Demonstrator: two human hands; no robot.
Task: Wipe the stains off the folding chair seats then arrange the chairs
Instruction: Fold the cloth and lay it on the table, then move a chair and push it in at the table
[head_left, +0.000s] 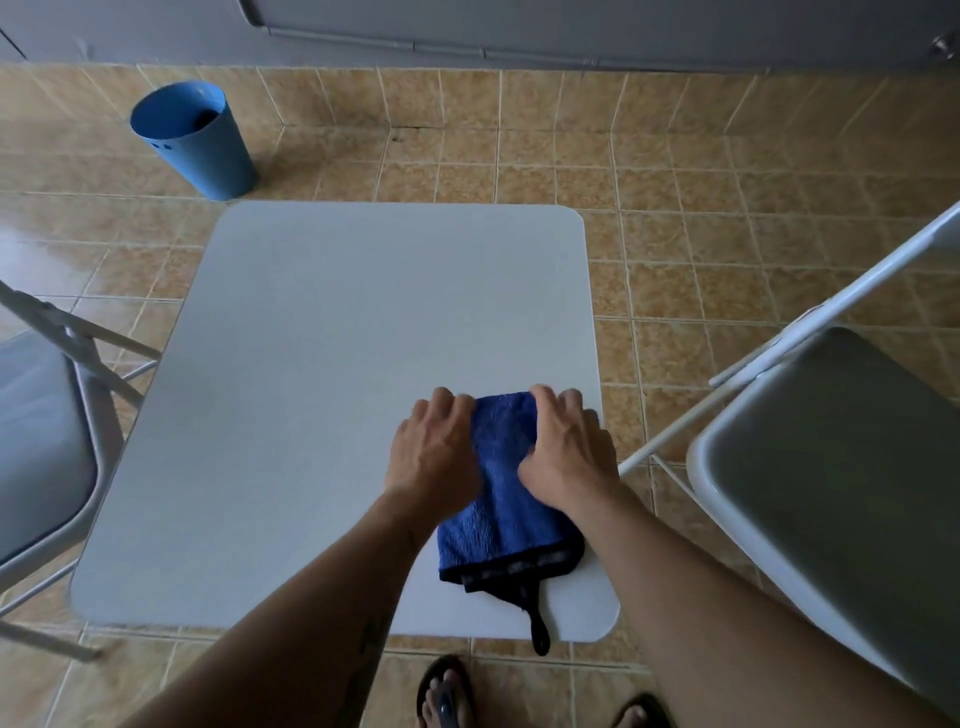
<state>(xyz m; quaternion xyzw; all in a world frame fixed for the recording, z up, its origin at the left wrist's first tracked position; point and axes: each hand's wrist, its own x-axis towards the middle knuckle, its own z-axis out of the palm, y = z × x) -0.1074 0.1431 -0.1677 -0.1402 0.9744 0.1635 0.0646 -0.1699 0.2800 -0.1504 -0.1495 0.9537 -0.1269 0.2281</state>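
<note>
Your two hands rest flat on a blue cloth (506, 499) on the white worktop (311, 389). Your left hand (434, 449) presses the cloth's left side with fingers spread out and palm down. Your right hand (563, 449) presses its right side the same way. Neither hand is closed around anything. The cloth is folded and lies near the worktop's right front corner. Its black edge and a small black loop (539, 631) point toward you, and the loop hangs just over the worktop's edge. A grey chair (47, 441) stands at the left of the worktop. Another chair (841, 467) stands at the right. A blue bin (195, 140) sits on the tiled floor (727, 208) past the worktop's far left corner.
</note>
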